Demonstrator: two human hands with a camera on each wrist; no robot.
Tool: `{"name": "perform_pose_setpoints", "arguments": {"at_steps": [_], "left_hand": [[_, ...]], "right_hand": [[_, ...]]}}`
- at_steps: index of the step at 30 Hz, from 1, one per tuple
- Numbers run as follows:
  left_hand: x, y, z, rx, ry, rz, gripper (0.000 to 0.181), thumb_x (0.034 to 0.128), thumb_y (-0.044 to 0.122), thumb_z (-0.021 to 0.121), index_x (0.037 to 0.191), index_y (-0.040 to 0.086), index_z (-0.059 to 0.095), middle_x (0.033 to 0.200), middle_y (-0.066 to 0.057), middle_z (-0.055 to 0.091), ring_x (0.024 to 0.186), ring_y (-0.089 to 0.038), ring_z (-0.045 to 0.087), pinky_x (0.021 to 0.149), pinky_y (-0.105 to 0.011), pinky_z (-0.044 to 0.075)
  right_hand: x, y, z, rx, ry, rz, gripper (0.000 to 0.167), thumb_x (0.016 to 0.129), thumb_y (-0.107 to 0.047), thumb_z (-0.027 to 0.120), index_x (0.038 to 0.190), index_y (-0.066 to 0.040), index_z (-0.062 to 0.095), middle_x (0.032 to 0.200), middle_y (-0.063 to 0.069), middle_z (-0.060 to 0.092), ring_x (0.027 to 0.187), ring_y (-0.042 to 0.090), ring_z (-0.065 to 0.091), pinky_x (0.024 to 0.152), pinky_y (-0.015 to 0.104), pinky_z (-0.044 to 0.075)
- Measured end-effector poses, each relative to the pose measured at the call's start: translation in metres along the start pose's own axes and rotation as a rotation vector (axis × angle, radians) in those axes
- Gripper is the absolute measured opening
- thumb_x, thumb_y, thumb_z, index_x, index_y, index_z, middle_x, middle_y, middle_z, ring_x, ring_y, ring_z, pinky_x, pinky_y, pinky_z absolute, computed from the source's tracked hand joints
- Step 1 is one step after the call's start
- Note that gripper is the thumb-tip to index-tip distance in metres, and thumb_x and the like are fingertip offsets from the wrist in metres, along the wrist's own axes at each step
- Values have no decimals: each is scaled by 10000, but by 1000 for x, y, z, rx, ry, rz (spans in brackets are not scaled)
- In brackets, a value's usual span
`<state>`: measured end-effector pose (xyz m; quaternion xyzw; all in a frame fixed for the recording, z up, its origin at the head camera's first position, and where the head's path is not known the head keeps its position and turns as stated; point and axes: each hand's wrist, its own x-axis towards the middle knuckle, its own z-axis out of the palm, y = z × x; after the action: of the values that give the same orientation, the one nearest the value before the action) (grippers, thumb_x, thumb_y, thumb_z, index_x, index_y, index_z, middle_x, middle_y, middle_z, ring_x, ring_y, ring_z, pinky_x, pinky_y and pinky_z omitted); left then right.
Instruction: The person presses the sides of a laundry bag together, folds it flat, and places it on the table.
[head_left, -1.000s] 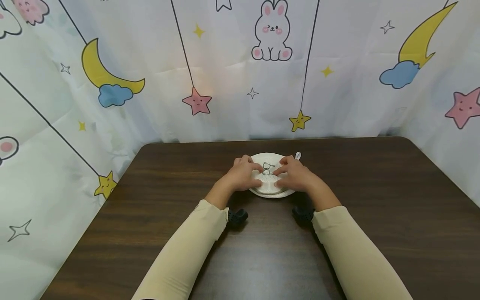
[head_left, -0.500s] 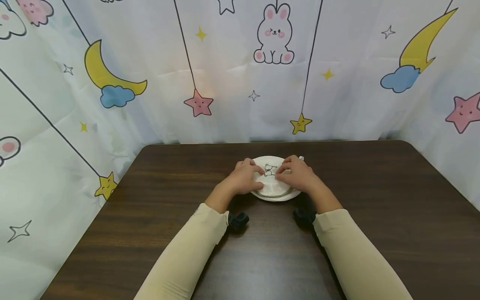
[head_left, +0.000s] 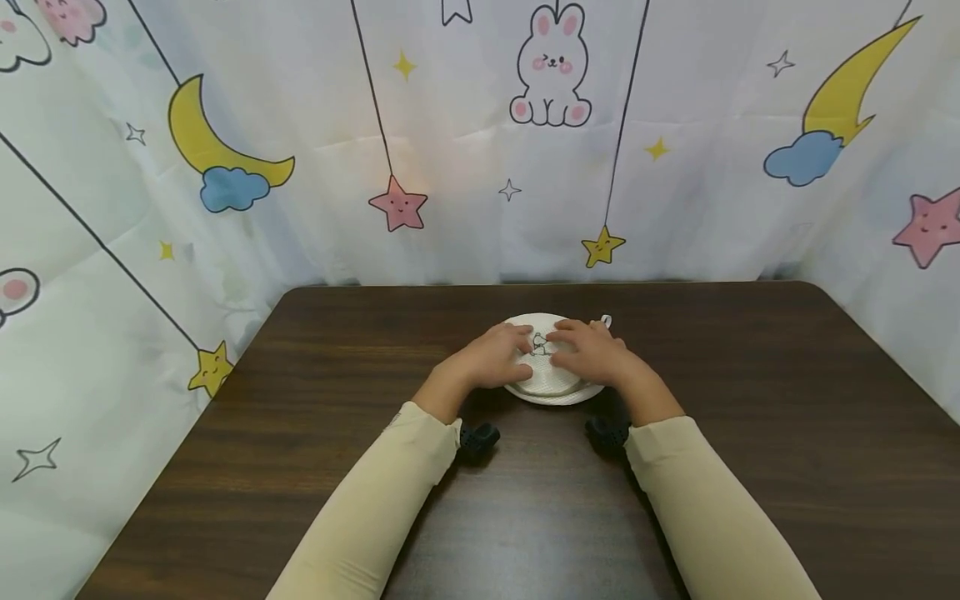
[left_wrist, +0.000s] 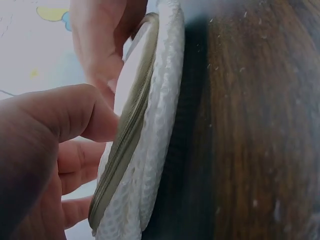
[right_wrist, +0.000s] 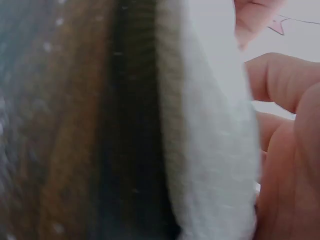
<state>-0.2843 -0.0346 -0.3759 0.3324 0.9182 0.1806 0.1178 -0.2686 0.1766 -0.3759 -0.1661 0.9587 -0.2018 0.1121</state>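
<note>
A flat, round white mesh laundry bag (head_left: 551, 382) lies near the table's far edge, a small line drawing on its top. My left hand (head_left: 491, 357) rests on its left side, thumb and fingertips touching the top. Opposite it, my right hand (head_left: 592, 353) lies over the right side, fingers spread across the surface. A white loop (head_left: 606, 320) sticks out behind that hand. In the left wrist view a beige zip-like band (left_wrist: 125, 135) runs along the bag's edge, under my thumb. The right wrist view is blurred; the bag's white side (right_wrist: 215, 140) stands beside my fingers.
The dark wooden table (head_left: 300, 500) stretches around the bag on all sides. Behind it hangs a white curtain (head_left: 465, 150) printed with moons, stars and a rabbit. A dark wrist device (head_left: 478, 442) sits under the left wrist, another (head_left: 606, 435) under the right.
The bag has shifted slightly right and down in the head view, partly with the camera. Both hands stay on it; the right fingers now reach farther across its top.
</note>
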Motion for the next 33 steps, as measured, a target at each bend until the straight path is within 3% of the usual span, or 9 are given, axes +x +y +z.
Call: {"name": "perform_pose_setpoints", "arguments": {"at_steps": [4, 6, 10, 12, 14, 20, 26, 29, 33], "left_hand": [[4, 3, -1, 26, -46, -29, 351, 948, 253, 549, 1245, 106, 663, 1585, -37, 346, 1492, -279, 220, 1121, -522, 335], [6, 4, -1, 29, -48, -47, 315, 946, 270, 538, 1195, 127, 668, 1564, -17, 379, 1462, -250, 273, 1041, -532, 395], [9, 5, -1, 33, -38, -69, 186, 935, 296, 523, 1038, 168, 611, 1288, 11, 573, 1259, -197, 416, 853, -483, 406], [10, 5, -1, 33, -30, -71, 148, 930, 301, 519, 999, 183, 576, 1134, 29, 581, 1189, -194, 421, 818, -468, 380], [10, 4, -1, 26, -24, -73, 134, 926, 300, 523, 992, 189, 562, 1083, 44, 573, 1193, -202, 414, 812, -463, 379], [12, 0, 2, -1, -27, -68, 192, 924, 296, 520, 1080, 204, 582, 1195, 61, 583, 1364, -256, 337, 880, -506, 392], [10, -13, 4, -64, -53, -51, 353, 964, 296, 523, 1310, 243, 573, 1503, 69, 450, 1484, -243, 191, 1062, -638, 264], [8, -21, 4, -128, -59, -30, 383, 957, 280, 565, 1339, 248, 567, 1586, 84, 331, 1498, -224, 154, 1105, -682, 180], [6, -27, 2, -195, -59, 9, 387, 945, 275, 618, 1326, 235, 562, 1601, 80, 294, 1498, -229, 139, 1103, -714, 132]], "right_hand": [[4, 0, -3, -39, -37, 27, 515, 994, -384, 483, 1460, -165, 493, 1590, 117, 299, 1417, 509, 188, 1014, 769, 217], [6, -1, -6, -48, -50, 33, 517, 986, -381, 482, 1454, -161, 502, 1584, 113, 310, 1403, 497, 215, 1009, 769, 224], [9, -5, -10, -40, -71, 43, 517, 976, -367, 472, 1443, -148, 516, 1582, 106, 314, 1393, 477, 231, 1012, 773, 212], [10, -6, -12, -34, -78, 48, 521, 980, -367, 460, 1449, -146, 507, 1587, 105, 303, 1398, 474, 220, 1020, 770, 200], [11, -7, -11, -33, -81, 51, 526, 983, -367, 444, 1460, -152, 493, 1596, 97, 290, 1402, 472, 211, 1025, 767, 193], [12, -4, -5, 13, -83, 51, 556, 971, -361, 408, 1495, -176, 440, 1626, 74, 244, 1419, 466, 168, 1026, 781, 141], [12, 3, -1, 85, -87, 38, 585, 943, -323, 416, 1515, -203, 402, 1645, 42, 195, 1430, 448, 141, 1022, 799, 79], [10, 8, -1, 146, -98, 4, 629, 907, -273, 459, 1526, -193, 382, 1654, 32, 162, 1450, 472, 86, 1042, 758, 124], [10, 14, -3, 212, -91, -64, 658, 864, -215, 524, 1511, -170, 412, 1652, 52, 166, 1459, 514, 26, 1053, 665, 214]]}}
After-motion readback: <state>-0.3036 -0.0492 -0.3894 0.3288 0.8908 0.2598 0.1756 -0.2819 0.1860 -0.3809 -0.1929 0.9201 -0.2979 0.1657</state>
